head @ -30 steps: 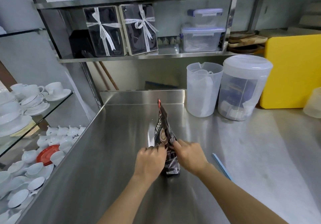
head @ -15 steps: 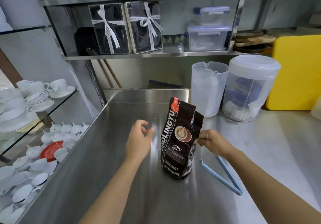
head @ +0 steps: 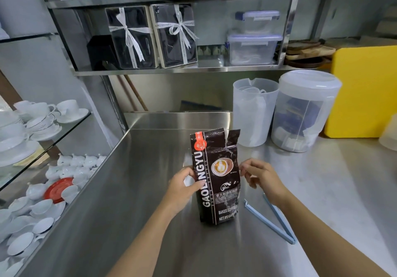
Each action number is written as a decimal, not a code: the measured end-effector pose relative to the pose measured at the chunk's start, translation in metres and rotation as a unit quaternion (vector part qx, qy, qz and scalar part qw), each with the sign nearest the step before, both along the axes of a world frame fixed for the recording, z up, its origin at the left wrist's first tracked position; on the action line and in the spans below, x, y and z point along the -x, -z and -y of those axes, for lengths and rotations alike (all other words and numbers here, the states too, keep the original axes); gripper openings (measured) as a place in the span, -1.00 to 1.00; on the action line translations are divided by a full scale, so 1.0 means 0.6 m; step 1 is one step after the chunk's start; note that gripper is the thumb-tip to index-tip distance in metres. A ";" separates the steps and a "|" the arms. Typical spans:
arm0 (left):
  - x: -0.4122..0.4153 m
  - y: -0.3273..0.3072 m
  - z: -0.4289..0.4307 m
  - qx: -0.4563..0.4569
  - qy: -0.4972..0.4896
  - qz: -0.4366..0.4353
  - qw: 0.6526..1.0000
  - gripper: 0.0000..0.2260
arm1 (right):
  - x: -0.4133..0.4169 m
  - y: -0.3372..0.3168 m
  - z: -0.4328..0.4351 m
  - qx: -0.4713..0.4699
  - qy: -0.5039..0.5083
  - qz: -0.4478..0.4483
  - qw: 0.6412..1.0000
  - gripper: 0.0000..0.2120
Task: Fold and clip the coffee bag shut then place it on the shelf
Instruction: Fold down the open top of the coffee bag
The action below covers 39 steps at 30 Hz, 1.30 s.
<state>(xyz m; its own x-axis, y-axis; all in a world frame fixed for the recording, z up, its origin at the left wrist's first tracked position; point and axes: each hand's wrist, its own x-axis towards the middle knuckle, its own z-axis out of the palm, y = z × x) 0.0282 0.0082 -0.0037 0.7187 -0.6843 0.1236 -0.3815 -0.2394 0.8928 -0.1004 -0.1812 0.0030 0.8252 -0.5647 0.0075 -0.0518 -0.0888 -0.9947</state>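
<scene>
Left hand (head: 182, 187) was observed closed loosely on the left edge of the upright coffee bag (head: 217, 178) on the steel counter (head: 133, 201), while the right hand (head: 261, 179), fingers half curled, was seen at its right edge, contact unclear, beside the spread blue clip (head: 271, 223).

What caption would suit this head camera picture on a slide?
Two hands, left hand and right hand, steady an upright, unfolded coffee bag on a steel counter; open blue clip lies alongside.

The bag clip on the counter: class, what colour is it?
Light blue; the bag clip shows best in the head view.
</scene>
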 end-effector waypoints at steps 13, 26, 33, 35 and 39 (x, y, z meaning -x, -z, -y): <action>0.011 -0.035 0.017 0.012 -0.139 0.153 0.978 -0.59 | -0.009 -0.021 -0.027 0.301 0.022 -0.032 0.953 -0.69; 0.011 -0.023 0.001 0.039 -0.126 -0.001 0.991 -0.83 | 0.003 0.001 -0.039 0.147 0.016 -0.044 0.988 -0.68; 0.002 -0.062 0.013 0.134 -0.123 -0.040 0.982 -0.95 | -0.012 -0.031 -0.039 -0.003 0.079 0.033 0.996 -0.87; -0.002 -0.069 0.014 0.142 -0.123 -0.037 0.982 -0.93 | -0.012 -0.038 -0.037 0.005 0.085 0.036 0.996 -0.80; -0.014 -0.076 0.010 0.155 -0.100 -0.037 0.982 -0.83 | -0.010 -0.052 -0.033 0.036 0.046 0.053 0.997 -0.79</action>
<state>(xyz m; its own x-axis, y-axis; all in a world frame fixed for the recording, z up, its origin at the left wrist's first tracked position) 0.0367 0.0023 0.0422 0.8495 -0.4666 0.2463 -0.2856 -0.0142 0.9582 -0.0944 -0.1613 0.0343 0.7618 -0.6334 0.1356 0.0425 -0.1600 -0.9862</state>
